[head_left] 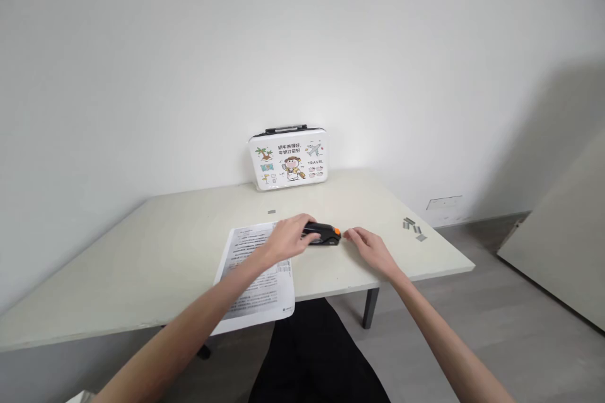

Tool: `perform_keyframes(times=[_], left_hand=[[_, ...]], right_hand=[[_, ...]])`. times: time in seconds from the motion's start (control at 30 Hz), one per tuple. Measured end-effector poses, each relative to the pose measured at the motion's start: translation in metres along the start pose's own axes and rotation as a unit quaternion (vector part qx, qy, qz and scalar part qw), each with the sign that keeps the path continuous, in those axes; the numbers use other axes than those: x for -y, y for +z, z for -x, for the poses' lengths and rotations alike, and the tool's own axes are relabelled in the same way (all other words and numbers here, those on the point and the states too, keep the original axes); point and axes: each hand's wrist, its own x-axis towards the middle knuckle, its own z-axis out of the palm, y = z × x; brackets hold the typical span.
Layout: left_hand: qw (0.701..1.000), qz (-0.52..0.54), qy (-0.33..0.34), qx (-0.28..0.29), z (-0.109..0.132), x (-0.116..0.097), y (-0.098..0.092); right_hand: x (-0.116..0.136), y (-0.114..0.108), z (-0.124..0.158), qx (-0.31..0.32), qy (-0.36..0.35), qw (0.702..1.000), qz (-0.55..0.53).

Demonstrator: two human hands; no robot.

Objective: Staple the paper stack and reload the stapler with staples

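Observation:
A black stapler with an orange button at its right end lies sideways over the table. My left hand is closed around the stapler's left part, thumb in front and fingers over the top. Just off the orange end is my right hand, its thumb and fingers drawn together; whatever they may pinch is too small to make out. Beneath my left hand and forearm lies a printed sheet of paper, partly covered and reaching over the front table edge.
Several grey staple strips lie near the right table edge, and one single staple strip sits behind the paper. A white cartoon-printed case with a black handle leans against the wall. The pale table narrows towards the right corner.

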Motion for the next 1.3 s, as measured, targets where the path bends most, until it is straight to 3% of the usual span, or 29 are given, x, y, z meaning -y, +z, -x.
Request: perform_keyframes(times=[0.2,0.4,0.5,0.63,0.83,1.0,1.2,1.3], left_hand=[[0.999,0.054,-0.003,-0.010,-0.004,-0.025,0.043],[0.994,0.104,-0.017,-0.002,-0.001,-0.016,0.055],[0.991,0.127,-0.028,0.021,0.003,-0.007,0.052],[0.995,0.074,-0.036,0.055,0.004,0.002,0.048],[0.997,0.037,-0.036,0.060,0.001,0.006,0.045],[0.997,0.034,-0.032,0.067,0.015,0.015,0.033],[0.992,0.065,0.007,0.107,0.034,0.045,0.010],[0.997,0.028,-0.029,0.066,0.028,0.072,0.006]], right_hand=[[0.003,-0.001,0.001,-0.006,0.004,1.000,-0.004],[0.003,0.001,-0.001,0.008,-0.009,1.000,0.006],[0.002,0.000,-0.003,0.010,-0.019,1.000,-0.007],[-0.002,0.000,-0.006,0.006,-0.028,1.000,-0.013],[-0.002,0.002,-0.005,0.018,-0.027,0.999,0.007],[0.002,0.000,-0.002,0.015,-0.018,1.000,0.014],[0.007,-0.002,0.000,0.015,-0.005,1.000,0.009],[0.008,-0.002,0.001,0.015,-0.001,1.000,0.007]])
